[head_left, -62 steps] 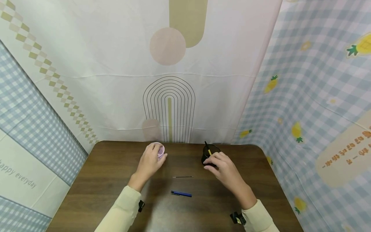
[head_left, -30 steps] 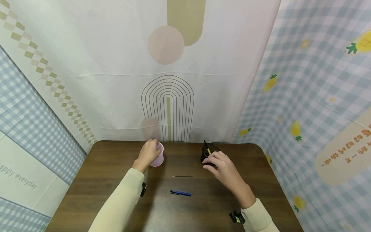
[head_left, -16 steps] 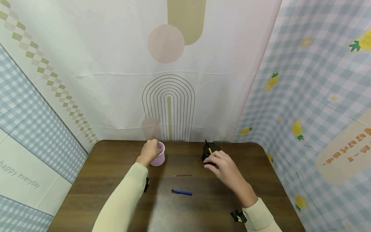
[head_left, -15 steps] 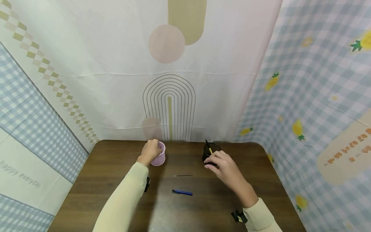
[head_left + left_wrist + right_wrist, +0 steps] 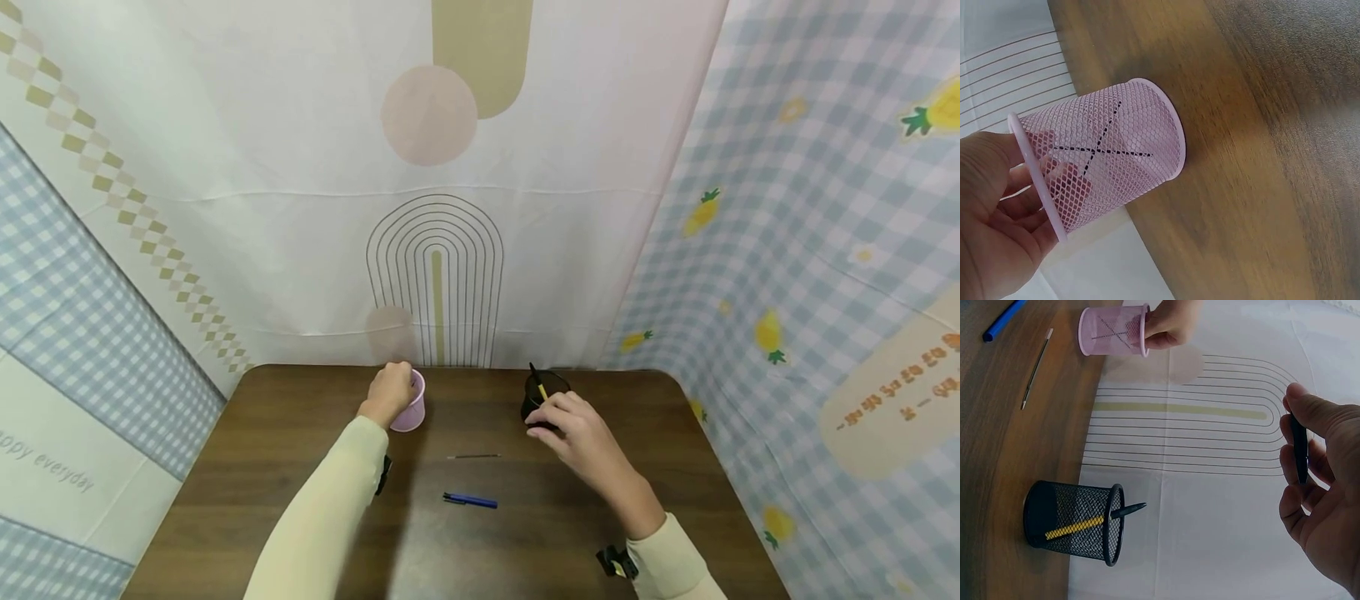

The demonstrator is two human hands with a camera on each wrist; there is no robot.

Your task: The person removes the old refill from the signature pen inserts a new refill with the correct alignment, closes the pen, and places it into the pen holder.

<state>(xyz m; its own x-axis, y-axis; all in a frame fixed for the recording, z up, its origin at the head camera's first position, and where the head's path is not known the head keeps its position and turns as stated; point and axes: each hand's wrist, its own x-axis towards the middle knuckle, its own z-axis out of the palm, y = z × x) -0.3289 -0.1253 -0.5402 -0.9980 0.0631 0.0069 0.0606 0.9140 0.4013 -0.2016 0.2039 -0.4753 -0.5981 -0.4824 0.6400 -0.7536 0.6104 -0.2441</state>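
A pink mesh pen cup stands on the table; my left hand reaches into its mouth from above. Through the mesh in the left wrist view, the left fingertips show inside the rim, near crossed dark dotted lines on or behind the mesh. I cannot tell whether they pinch anything. My right hand pinches a short, slim black pen piece between thumb and fingers. That hand is apart from the black mesh pen cup, though it overlaps it in the head view. A yellow and black pen leans in the black cup.
Between the arms lie a thin pen refill and, nearer me, a blue pen on the brown wooden table. A patterned cloth hangs behind the back edge, with checked cloth on both sides.
My left hand has shifted over the pink cup and dipped into its mouth; it has barely moved in the last half second. The right hand has stayed where it was.
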